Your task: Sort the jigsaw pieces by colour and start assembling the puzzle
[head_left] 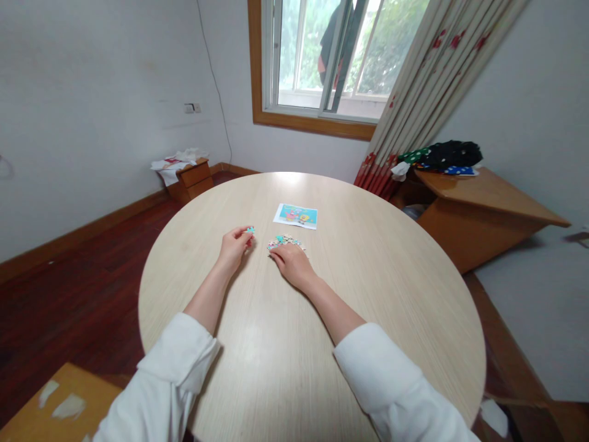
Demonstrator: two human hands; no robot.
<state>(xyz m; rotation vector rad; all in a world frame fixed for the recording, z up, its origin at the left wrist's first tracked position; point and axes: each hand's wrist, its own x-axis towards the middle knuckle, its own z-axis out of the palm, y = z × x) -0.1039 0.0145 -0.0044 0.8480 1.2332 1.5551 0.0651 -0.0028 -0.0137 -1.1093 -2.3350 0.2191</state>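
Between the thumb and fingers of my left hand (234, 248) is a small teal jigsaw puzzle piece (250, 230), held just above the table. My right hand (292, 264) rests at the near side of a small heap of jigsaw puzzle pieces (285, 238), its fingers drawn together and touching the heap. Whatever the right fingertips may pinch is hidden by the hand. Teal, pink and pale pieces show in the heap. Just beyond it lies a picture sheet (297, 217) with pink and yellow cartoon figures on a blue ground.
The round pale wooden table (276, 356) carries all of this. A small cabinet (196, 178) with papers stands behind it on the left. To the right, a tilted wooden desk (488, 209) bears a heap of dark cloth (453, 156). A yellowish board (59, 405) is at lower left.
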